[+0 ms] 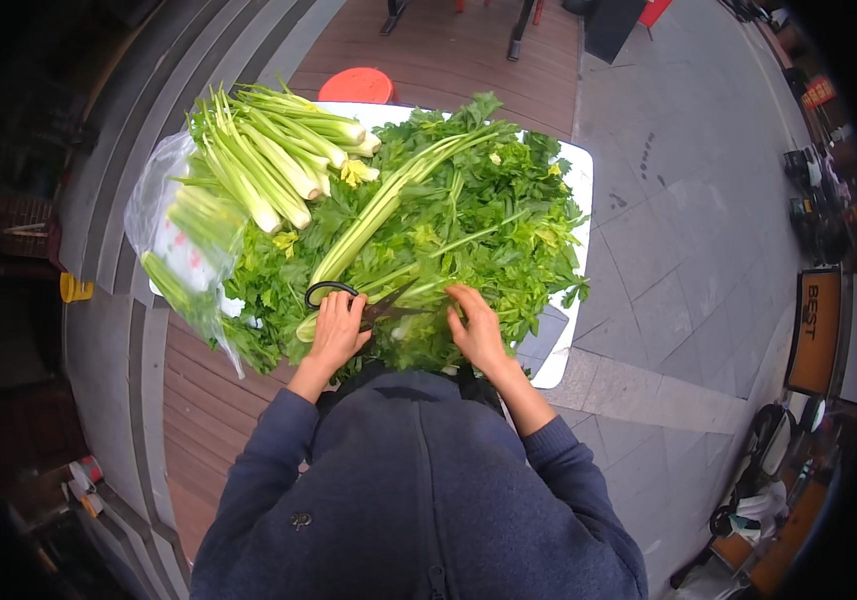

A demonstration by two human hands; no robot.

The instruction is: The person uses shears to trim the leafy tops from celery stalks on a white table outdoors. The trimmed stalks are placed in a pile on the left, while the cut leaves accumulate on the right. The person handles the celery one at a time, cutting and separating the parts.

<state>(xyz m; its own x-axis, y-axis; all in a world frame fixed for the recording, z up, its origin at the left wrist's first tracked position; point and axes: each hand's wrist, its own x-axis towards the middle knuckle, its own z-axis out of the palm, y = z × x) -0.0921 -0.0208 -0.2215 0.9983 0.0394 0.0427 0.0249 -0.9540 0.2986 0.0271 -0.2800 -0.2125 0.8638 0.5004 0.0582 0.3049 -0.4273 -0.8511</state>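
Observation:
My left hand (pixel 339 328) is closed around the black handle of a pair of scissors (pixel 379 309), whose parted blades point right over the leaves. To their right, my right hand (pixel 478 330) has its fingers spread and bent at the edge of the celery leaves (pixel 503 225); whether its fingertips touch a stalk I cannot tell. Between and beyond my hands lies a long celery bunch (pixel 391 202), slanting up to the right. Trimmed celery stalks (pixel 271 157) are piled at the upper left, beside a clear plastic bag (pixel 162 180) with more stalks in or under it.
The white table (pixel 580 176) shows at its right edge under the greens. A red round stool (pixel 357 85) stands beyond it on wooden decking. Grey steps (pixel 135 97) run along the left, and grey paving (pixel 668 247) lies to the right. A yellow container (pixel 76 288) is at the far left.

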